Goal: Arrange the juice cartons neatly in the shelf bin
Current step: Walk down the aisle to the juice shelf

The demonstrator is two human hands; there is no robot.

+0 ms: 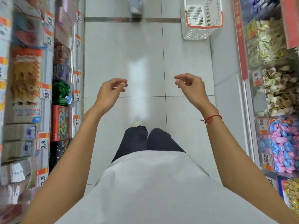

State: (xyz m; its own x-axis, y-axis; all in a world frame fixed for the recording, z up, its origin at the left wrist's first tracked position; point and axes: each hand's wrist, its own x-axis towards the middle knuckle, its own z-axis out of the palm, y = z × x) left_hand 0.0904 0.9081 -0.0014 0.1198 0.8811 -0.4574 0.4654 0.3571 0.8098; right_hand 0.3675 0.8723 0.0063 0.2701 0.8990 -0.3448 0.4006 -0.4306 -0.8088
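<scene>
Both hands are up over the tiled aisle floor (145, 50) and neither's got anything in it. The left hand (110, 92) has its fingers loosely curled, tips near the thumb but pinching nothing. The right hand (191, 88) is the same, fingers relaxed and bent inward, with a red string bracelet (211, 119) on that wrist.

Out past the right fingertips, further up the aisle, there's a white plastic basket (202, 32) with a red rim sitting on the floor; can't tell what's inside it. Beyond the left fingertips someone's foot (135, 10) is on the tiles.

Left of the left fingers is a shelf (63, 94) of blurry boxed goods with orange price tags (42, 142). Right of the right fingers are clear bins (258, 101) of wrapped candy, one full of pink and blue pieces (282, 146).

No juice cartons that I can make out anywhere.
</scene>
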